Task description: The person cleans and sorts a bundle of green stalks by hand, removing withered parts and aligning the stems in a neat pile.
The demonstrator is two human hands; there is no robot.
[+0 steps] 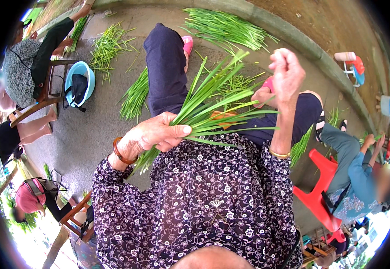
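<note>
My left hand [161,133] is closed round a bunch of green chives [217,105], the thumb lying across the stalks. Their long flat leaves fan out up and to the right over my lap, and the pale stalk ends poke out below the hand near my wrist. To the right of the leaf tips, my right hand [288,74] is raised, apart from the bunch. Its fingers are curled in, and whatever they hold, if anything, does not show. Loose chive leaves [237,85] are strewn on the ground between my feet.
A large chive pile [224,27] lies ahead by the concrete kerb [293,36]. Another bundle [135,96] rests left of my leg, with scattered leaves [110,47] beyond. Left stands a blue basin [79,83] holding a black bag. A red stool [318,190] and a seated person are right; others sit left.
</note>
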